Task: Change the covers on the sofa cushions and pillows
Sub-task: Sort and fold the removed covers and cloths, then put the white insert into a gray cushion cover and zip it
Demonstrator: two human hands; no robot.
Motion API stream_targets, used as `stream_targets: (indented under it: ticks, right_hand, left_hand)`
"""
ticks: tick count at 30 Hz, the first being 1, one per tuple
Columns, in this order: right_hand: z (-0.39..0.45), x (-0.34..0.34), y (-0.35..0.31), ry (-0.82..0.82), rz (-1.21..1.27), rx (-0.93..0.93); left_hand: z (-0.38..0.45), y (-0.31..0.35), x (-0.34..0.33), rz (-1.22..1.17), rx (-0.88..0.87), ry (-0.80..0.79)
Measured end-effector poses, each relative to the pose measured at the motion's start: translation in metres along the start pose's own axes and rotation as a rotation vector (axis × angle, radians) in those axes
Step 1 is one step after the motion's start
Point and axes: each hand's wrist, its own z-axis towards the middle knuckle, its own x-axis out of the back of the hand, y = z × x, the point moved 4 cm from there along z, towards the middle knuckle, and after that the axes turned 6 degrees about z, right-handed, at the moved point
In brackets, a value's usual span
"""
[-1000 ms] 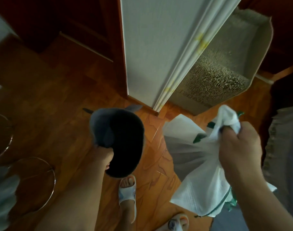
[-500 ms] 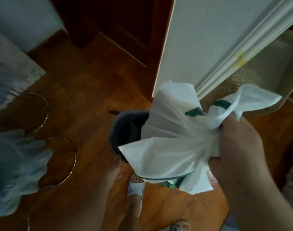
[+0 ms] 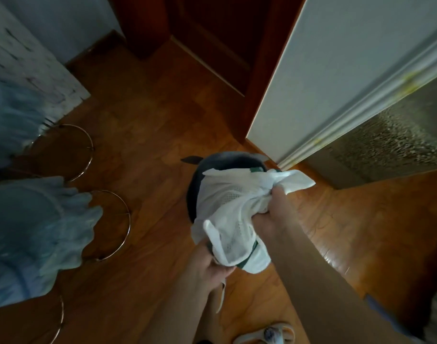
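Note:
A round dark grey plush cushion (image 3: 227, 162) hangs above the wooden floor, mostly hidden behind a white textured cover with green trim (image 3: 233, 214). My left hand (image 3: 210, 264) grips the lower edge of the cushion together with the white cover's bottom. My right hand (image 3: 274, 212) clutches the bunched white cover at its upper right, a loose corner sticking out past the fingers. The cover lies draped across the front of the cushion.
A white door edge (image 3: 312, 90) stands close behind the cushion, with a cardboard scratcher box (image 3: 396, 145) beside it. Stools with pale blue frilled covers (image 3: 33, 232) and metal rings (image 3: 118, 214) crowd the left. My slippered foot (image 3: 267, 335) is on the floor below.
My right hand brought the white cover leftward and over the grey cushion, so it now drapes across the cushion's front. My left hand now grips cover and cushion together. The view has turned left.

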Motion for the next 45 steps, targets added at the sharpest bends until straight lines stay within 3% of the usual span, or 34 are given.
stream_targets:
  ticks: [5,8,15,19,22,24,26,28,33,37,42,45]
  right_hand:
    - [0.042,-0.007,-0.047,0.102,-0.151,0.053]
    - [0.066,-0.007,-0.073,0.173,-0.192,0.061]
    - [0.081,0.009,-0.069,0.183,-0.493,0.106]
    - [0.09,0.01,-0.055,0.103,-0.921,0.319]
    - [0.1,0.007,-0.041,0.047,-1.222,0.372]
    - [0.105,0.011,-0.028,0.0,-1.595,0.295]
    - [0.104,0.022,-0.015,-0.089,-1.875,0.226]
    - [0.097,0.038,-0.009,-0.146,-1.893,0.144]
    - [0.077,0.08,-0.028,-0.071,-1.874,0.123]
    - [0.041,0.124,-0.071,0.053,-1.78,0.086]
    - [-0.044,0.147,-0.14,0.131,-1.511,0.18]
    - [-0.111,0.166,-0.187,0.121,-1.389,0.302]
  left_hand:
    - [0.023,0.03,-0.016,0.096,-0.031,0.029]
    - [0.038,0.06,-0.033,0.069,-0.194,-0.066]
    - [0.08,0.105,-0.02,0.396,-0.376,0.141]
    - [0.075,0.111,-0.014,0.801,-0.494,0.316]
    - [0.082,0.111,-0.009,1.053,-0.524,0.306]
    - [0.084,0.107,-0.003,1.022,-0.499,0.278]
    - [0.086,0.105,0.005,0.813,-0.473,0.272]
    - [0.083,0.098,0.012,0.66,-0.408,0.284]
    - [0.047,0.062,0.025,0.956,-0.221,0.359]
    - [-0.003,0.04,0.021,1.028,-0.077,0.389]
    - [-0.064,0.02,-0.054,1.1,-0.173,0.352]
    - [-0.099,-0.025,-0.139,1.377,-0.299,0.178]
